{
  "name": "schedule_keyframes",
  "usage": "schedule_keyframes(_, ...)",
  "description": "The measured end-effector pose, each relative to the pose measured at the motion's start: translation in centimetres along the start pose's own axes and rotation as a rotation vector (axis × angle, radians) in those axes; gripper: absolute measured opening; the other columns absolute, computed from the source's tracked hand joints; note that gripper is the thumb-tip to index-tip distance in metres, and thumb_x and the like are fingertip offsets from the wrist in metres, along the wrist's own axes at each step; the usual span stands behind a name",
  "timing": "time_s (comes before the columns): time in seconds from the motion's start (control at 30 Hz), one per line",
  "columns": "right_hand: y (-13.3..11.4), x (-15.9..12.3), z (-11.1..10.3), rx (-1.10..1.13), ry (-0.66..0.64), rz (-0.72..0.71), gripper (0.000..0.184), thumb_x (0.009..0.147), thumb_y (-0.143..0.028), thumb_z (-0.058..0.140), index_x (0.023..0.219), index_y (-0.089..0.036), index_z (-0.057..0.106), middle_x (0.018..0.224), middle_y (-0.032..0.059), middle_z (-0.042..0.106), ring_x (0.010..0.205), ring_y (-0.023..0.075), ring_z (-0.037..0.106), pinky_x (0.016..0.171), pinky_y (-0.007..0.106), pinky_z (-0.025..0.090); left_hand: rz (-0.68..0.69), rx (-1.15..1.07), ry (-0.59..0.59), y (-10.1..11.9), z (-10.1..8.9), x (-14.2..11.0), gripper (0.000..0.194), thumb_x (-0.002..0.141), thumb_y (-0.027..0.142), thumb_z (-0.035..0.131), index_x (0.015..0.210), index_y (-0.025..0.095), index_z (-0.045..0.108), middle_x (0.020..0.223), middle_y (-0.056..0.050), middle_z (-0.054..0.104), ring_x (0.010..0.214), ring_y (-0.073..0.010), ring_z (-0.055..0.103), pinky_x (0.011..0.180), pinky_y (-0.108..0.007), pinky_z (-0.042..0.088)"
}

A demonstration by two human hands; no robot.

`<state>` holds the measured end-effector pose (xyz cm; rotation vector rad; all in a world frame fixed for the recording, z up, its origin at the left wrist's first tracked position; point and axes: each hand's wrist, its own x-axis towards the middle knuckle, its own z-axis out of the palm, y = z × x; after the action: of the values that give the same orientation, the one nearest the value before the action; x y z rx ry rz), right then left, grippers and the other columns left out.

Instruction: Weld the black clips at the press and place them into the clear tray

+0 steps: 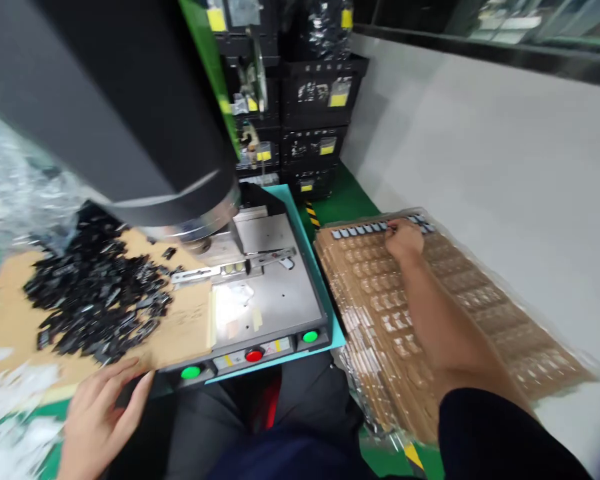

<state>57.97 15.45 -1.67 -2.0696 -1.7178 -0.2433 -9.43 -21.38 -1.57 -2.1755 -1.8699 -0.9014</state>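
My right hand (405,239) reaches to the far row of a clear plastic blister tray (453,290). Its fingers are pinched together there, and whatever they hold is hidden. Small pale pieces with dark edges (353,233) sit side by side along that row. My left hand (105,407) rests at the front edge of a brown cardboard sheet (187,327), thumb and fingers apart, with nothing seen in it. Near it on the cardboard lies a large heap of small black parts (100,287).
A machine base (267,300) with a metal plate carries two green buttons and a red button (254,355). A large grey machine head (180,133) overhangs it. A small pale piece (287,263) lies on the plate. Labelled black bins (313,100) are stacked behind. White scraps (17,407) lie at left.
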Motion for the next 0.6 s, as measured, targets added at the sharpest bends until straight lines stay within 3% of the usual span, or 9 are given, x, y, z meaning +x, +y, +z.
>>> schedule_keyframes(0.1,-6.3,-2.2,-0.5,0.212,-0.028,-0.207,0.027,0.092,-0.023,0.058,0.112,-0.016,0.074,0.108,0.0129,0.073,0.104,0.0299,0.066,0.096,0.042,0.052,0.012,0.044,-0.029,0.6,-0.2,0.6,0.017,0.096,0.033,0.073,0.112,0.030,0.069,0.115,-0.006,0.076,0.104,-0.0309,0.073,0.095,-0.050,0.057)
schedule_keyframes(0.2,-14.5,-7.3,-1.5,0.440,-0.182,-0.460,0.022,0.095,-0.024,0.059,0.111,-0.020,0.074,0.108,0.0094,0.072,0.098,0.0256,0.067,0.090,0.037,0.054,0.058,0.006,-0.098,1.7,0.2,2.0,0.017,0.099,0.030,0.070,0.116,0.028,0.067,0.119,-0.007,0.075,0.110,-0.0296,0.072,0.100,-0.049,0.056)
schedule_keyframes(0.3,-22.2,-13.5,-2.2,0.553,-0.334,-0.675,0.021,0.096,-0.023,0.065,0.115,-0.023,0.074,0.114,0.0079,0.072,0.107,0.0261,0.066,0.095,0.037,0.053,0.134,-0.052,-0.205,3.7,1.9,5.1,0.021,0.103,0.034,0.066,0.123,0.028,0.066,0.123,-0.008,0.075,0.115,-0.0292,0.070,0.102,-0.048,0.055)
schedule_keyframes(0.37,-26.1,-16.7,-2.3,0.563,-0.398,-0.749,0.027,0.094,-0.019,0.067,0.119,-0.024,0.073,0.120,0.0076,0.070,0.114,0.0269,0.064,0.101,0.039,0.052,0.170,-0.088,-0.251,5.2,3.6,7.8,0.024,0.106,0.036,0.061,0.128,0.029,0.066,0.127,-0.008,0.075,0.119,-0.0291,0.068,0.103,-0.048,0.054)
schedule_keyframes(0.47,-29.6,-19.5,-2.2,0.532,-0.425,-0.738,0.035,0.094,-0.019,0.069,0.128,-0.025,0.071,0.126,0.0080,0.068,0.118,0.0270,0.062,0.106,0.041,0.049,0.192,-0.127,-0.291,7.0,6.8,11.5,0.033,0.107,0.035,0.059,0.138,0.027,0.066,0.137,-0.009,0.072,0.124,-0.0288,0.065,0.108,-0.047,0.053)
schedule_keyframes(0.6,-30.8,-20.6,-1.9,0.471,-0.381,-0.706,0.038,0.095,-0.026,0.071,0.133,-0.027,0.072,0.127,0.0081,0.069,0.116,0.0283,0.060,0.105,0.044,0.047,0.190,-0.128,-0.331,8.0,10.4,14.1,0.030,0.106,0.032,0.060,0.132,0.024,0.072,0.134,-0.011,0.073,0.122,-0.0298,0.064,0.107,-0.049,0.052)
